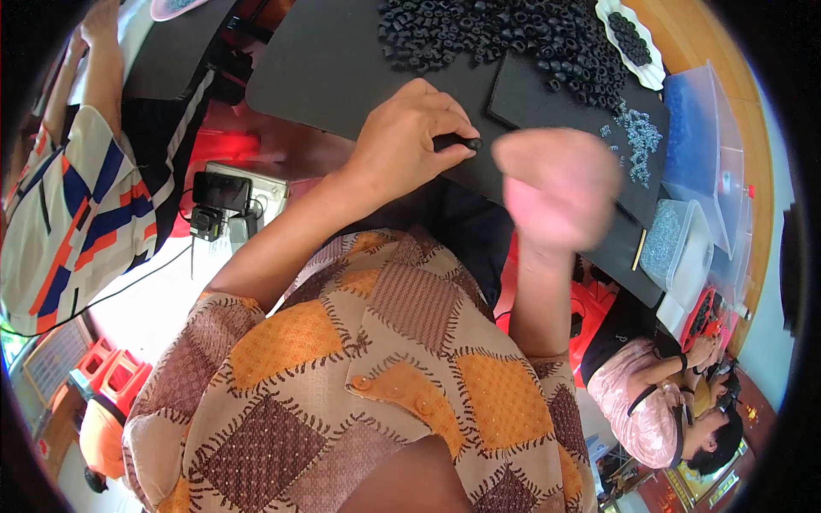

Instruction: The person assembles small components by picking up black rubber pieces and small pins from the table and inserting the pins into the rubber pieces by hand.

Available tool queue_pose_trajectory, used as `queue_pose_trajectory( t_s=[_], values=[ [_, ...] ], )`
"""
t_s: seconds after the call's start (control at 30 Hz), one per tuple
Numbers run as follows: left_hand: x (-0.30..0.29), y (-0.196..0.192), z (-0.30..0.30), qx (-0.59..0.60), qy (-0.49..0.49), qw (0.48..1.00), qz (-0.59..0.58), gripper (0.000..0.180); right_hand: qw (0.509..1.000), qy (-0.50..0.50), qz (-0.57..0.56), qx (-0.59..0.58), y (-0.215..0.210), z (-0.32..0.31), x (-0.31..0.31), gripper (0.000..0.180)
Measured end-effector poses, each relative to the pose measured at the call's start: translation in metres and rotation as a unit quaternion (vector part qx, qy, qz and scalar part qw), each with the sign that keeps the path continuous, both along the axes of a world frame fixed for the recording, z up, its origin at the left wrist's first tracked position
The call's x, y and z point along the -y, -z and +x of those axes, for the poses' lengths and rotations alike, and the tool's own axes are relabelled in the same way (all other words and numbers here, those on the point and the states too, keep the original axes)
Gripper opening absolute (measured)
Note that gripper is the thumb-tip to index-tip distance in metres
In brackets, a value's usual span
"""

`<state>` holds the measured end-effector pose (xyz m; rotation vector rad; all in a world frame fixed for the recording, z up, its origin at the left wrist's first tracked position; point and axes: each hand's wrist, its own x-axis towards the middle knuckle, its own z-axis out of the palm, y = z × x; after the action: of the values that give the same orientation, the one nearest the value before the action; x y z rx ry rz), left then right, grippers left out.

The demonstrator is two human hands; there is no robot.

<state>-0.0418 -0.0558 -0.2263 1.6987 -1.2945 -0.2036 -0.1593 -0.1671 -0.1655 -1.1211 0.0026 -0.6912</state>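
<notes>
Part (448, 141), small and black, pinched near table (312, 73) edge

Left hand (412, 128) grips it between thumb and bent fingers, forearm (295, 235) slanting up from lower left. Right hand (560, 188), raised just beside it and blurred, looks loosely curled, wrist upright; I cannot tell whether it holds anything.

Smooth plastic-look pc (445, 142), matt tbl (299, 77)

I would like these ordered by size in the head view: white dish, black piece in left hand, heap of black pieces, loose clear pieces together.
1. Heap of black pieces
2. White dish and loose clear pieces: too alike to rank
3. Black piece in left hand
</notes>
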Motion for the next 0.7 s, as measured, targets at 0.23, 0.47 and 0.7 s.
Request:
queue_pose_trajectory(
  t_s=[0.23,0.47,0.7],
  values=[
    [0.005,-0.006,-0.001,0.016,0.003,1.000,0.001,0.015,0.973,0.018,-0.161,-0.166,0.031,0.001,0.010,0.038],
    [0.000,-0.030,0.014,-0.482,0.109,0.869,0.030,0.020,0.972,0.103,-0.187,-0.095,-0.006,-0.018,0.035,0.011],
    [0.009,-0.033,0.006,-0.599,0.184,0.777,0.058,0.028,0.837,0.137,-0.497,-0.186,-0.014,-0.019,0.025,0.029]
  ],
)
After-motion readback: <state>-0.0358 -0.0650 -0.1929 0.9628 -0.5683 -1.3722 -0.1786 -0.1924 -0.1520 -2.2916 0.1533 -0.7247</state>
